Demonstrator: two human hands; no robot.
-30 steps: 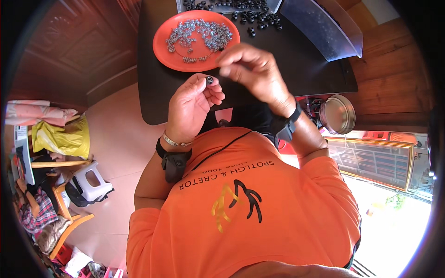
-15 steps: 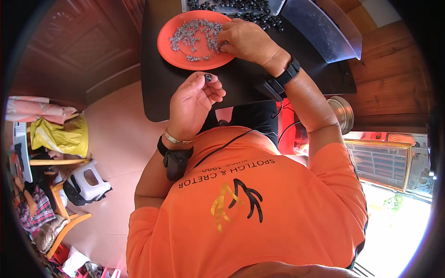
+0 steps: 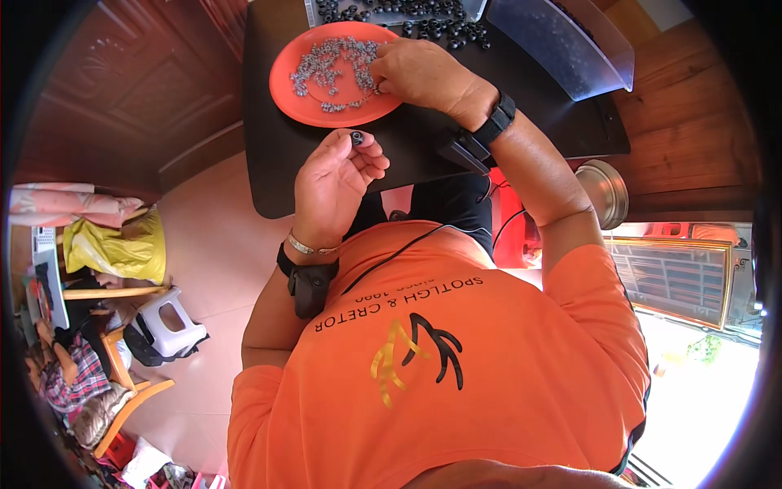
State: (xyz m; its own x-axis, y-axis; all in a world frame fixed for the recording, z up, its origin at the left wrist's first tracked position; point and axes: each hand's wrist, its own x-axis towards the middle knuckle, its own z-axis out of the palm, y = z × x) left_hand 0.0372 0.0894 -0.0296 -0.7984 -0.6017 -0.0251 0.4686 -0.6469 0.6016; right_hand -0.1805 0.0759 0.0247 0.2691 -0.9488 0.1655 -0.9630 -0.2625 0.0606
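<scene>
Between the thumb and forefinger of my left hand (image 3: 336, 175) is a small round black part (image 3: 357, 138) with a ring-shaped end; the other fingers curl loosely. This hand is held just in front of the orange plate (image 3: 287, 102). Small silvery metal pieces (image 3: 326, 61) lie scattered across that plate. My right hand (image 3: 428, 75) reaches over the plate's right side, fingers bent down together among the metal pieces. Its fingertips are partly hidden, so what they pinch, if anything, does not show.
Loose black parts (image 3: 456, 31) lie behind the plate on the dark table (image 3: 423, 138), beside a clear tray (image 3: 312, 11) of the same. A translucent bin (image 3: 562, 49) stands at the right. A cable runs across my orange shirt (image 3: 440, 350).
The view has shifted slightly. My left hand still holds the black part, and my right hand stays at the plate's right side with its fingers among the metal pieces.
</scene>
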